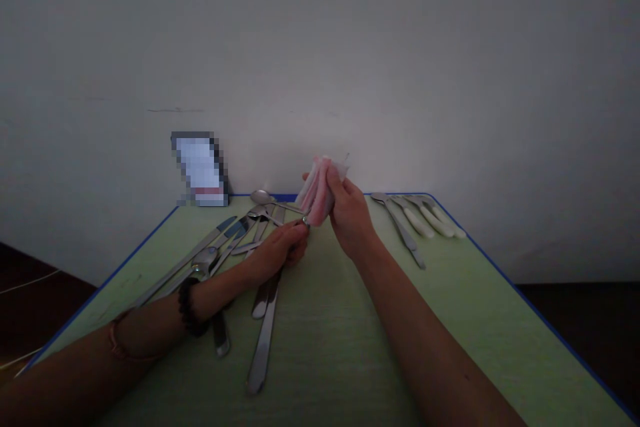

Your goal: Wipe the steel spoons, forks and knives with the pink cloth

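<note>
My right hand (350, 213) is closed around a folded pink and white cloth (317, 190), held just above the green table (350, 347). My left hand (280, 250) pinches the handle end of a metal spoon (270, 200) whose bowl lies toward the wall. The cloth's lower end touches that handle right at my left fingertips. Several loose metal knives and spoons (235, 247) lie under and around my left hand and forearm.
Several pieces of cutlery (417, 217), some with white handles, lie in a row at the far right of the table. A blurred-out small object (200, 170) stands against the white wall at the table's far left corner. The table has blue edges.
</note>
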